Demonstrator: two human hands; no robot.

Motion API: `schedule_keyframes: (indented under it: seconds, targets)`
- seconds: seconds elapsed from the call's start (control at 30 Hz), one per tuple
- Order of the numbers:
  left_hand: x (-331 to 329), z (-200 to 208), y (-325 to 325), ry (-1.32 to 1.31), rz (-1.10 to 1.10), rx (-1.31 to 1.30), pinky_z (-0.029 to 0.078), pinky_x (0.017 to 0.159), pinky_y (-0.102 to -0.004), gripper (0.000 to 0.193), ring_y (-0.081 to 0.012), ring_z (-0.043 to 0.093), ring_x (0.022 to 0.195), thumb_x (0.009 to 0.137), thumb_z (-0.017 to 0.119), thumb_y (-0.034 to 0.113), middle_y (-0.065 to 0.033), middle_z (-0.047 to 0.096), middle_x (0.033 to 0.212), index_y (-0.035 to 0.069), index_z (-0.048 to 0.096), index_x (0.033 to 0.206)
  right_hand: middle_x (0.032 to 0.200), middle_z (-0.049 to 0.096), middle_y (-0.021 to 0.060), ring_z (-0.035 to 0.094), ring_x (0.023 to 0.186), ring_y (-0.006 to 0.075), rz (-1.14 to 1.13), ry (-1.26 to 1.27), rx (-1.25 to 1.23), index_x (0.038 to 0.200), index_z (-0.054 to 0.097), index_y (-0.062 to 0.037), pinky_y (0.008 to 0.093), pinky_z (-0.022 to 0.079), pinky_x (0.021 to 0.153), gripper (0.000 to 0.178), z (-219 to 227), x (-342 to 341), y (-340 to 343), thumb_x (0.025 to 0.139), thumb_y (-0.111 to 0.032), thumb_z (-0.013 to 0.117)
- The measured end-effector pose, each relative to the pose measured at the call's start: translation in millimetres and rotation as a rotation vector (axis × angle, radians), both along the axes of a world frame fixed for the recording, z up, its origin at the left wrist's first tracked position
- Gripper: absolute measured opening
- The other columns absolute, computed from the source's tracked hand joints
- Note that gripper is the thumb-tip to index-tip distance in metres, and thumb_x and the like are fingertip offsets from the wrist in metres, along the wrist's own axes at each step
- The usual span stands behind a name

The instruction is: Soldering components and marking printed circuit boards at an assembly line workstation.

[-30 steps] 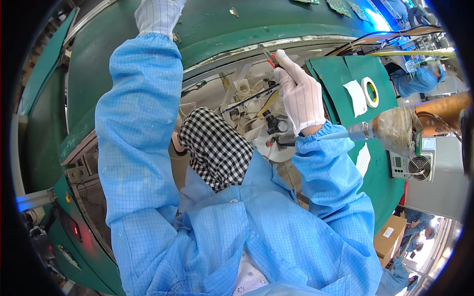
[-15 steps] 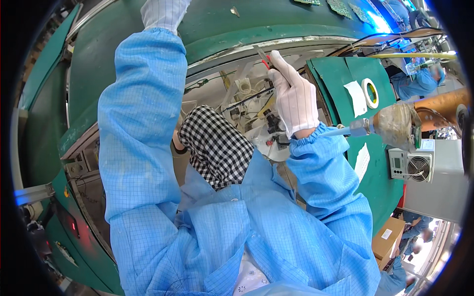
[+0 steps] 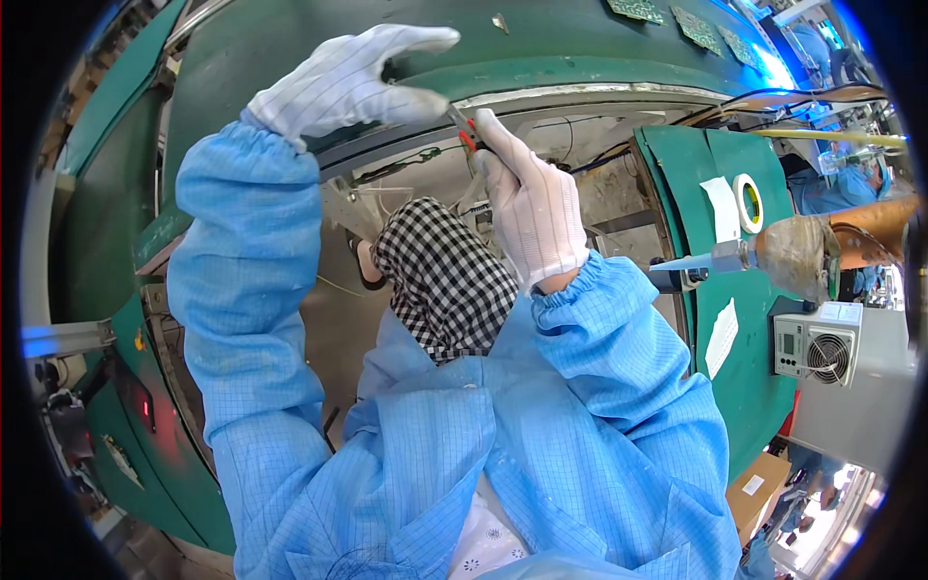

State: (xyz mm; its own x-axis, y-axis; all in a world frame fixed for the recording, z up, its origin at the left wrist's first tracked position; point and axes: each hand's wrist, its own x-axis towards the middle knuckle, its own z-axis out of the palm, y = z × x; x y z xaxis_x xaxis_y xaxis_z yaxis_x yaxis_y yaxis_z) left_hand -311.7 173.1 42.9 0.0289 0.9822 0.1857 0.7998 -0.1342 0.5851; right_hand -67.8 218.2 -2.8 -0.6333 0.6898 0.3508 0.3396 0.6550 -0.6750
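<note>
My right hand (image 3: pixel 532 198), in a white striped glove, is closed on small red-handled nippers (image 3: pixel 468 132). Their grey tips point up and left toward the bench edge, and the fingers hide most of the handles. My left hand (image 3: pixel 353 82), gloved the same way, is held over the green bench mat (image 3: pixel 541 48) with thumb and fingers spread and nothing in them. Its thumb tip appears close to the tips of the nippers; whether they touch I cannot tell.
Green circuit boards (image 3: pixel 696 31) lie at the far right of the bench. On the right side table (image 3: pixel 754 387) are a tape roll (image 3: pixel 747 203) and paper slips. A nozzle (image 3: pixel 710 259) juts in from the right near my right sleeve. A fan unit (image 3: pixel 817 343) stands beyond.
My left hand has come back into full view, moving nearer and to the right. My right hand has shifted left with the nippers. The clutter of parts below the bench edge is mostly out of sight.
</note>
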Motion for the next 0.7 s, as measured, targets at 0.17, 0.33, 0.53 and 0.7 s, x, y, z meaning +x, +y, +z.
schedule_keyframes:
  seconds: [0.17, 0.33, 0.53, 0.7]
  targets:
    - [-18, -25, -15, 0.280, -0.095, 0.225, 0.047, 0.101, -0.0380, 0.029, -0.0274, 0.061, 0.111, 0.079, 0.075, 0.020, -0.0046, 0.066, 0.119, 0.013, 0.068, 0.107, 0.110, 0.069, 0.0200, 0.070, 0.094, 0.0310, 0.022, 0.031, -0.023, 0.128, 0.061, -0.0072, 0.0352, 0.054, 0.082, 0.033, 2, 2, -1, 0.096, -0.011, 0.058]
    - [-7, -38, -12, 0.286, 0.128, 0.369, 0.052, 0.083, -0.0367, 0.022, -0.0264, 0.067, 0.092, 0.083, 0.071, 0.032, -0.0046, 0.071, 0.100, 0.011, 0.070, 0.088, 0.117, 0.067, 0.0182, 0.070, 0.101, 0.0238, -0.092, -0.085, -0.069, 0.131, 0.060, -0.0090, 0.0313, 0.053, 0.084, 0.035, 14, 18, 11, 0.096, -0.013, 0.058]
    - [-16, -3, -10, -0.003, 0.630, 0.432, 0.047, 0.099, -0.0399, 0.053, -0.0348, 0.061, 0.114, 0.085, 0.070, 0.038, -0.0212, 0.063, 0.122, 0.004, 0.062, 0.124, 0.120, 0.066, 0.0168, 0.067, 0.107, 0.0284, 0.043, 0.001, -0.120, 0.130, 0.059, -0.0082, 0.0338, 0.053, 0.088, 0.034, 0, -6, -22, 0.096, -0.013, 0.057]
    - [-30, 12, -26, 0.212, 0.869, 0.181, 0.040, 0.107, -0.0412, 0.071, -0.0391, 0.049, 0.128, 0.082, 0.071, 0.040, -0.0255, 0.052, 0.136, 0.002, 0.048, 0.138, 0.110, 0.068, 0.0189, 0.067, 0.098, 0.0344, 0.123, -0.043, -0.028, 0.127, 0.061, -0.0091, 0.0401, 0.054, 0.081, 0.032, 4, -29, -49, 0.095, -0.013, 0.057]
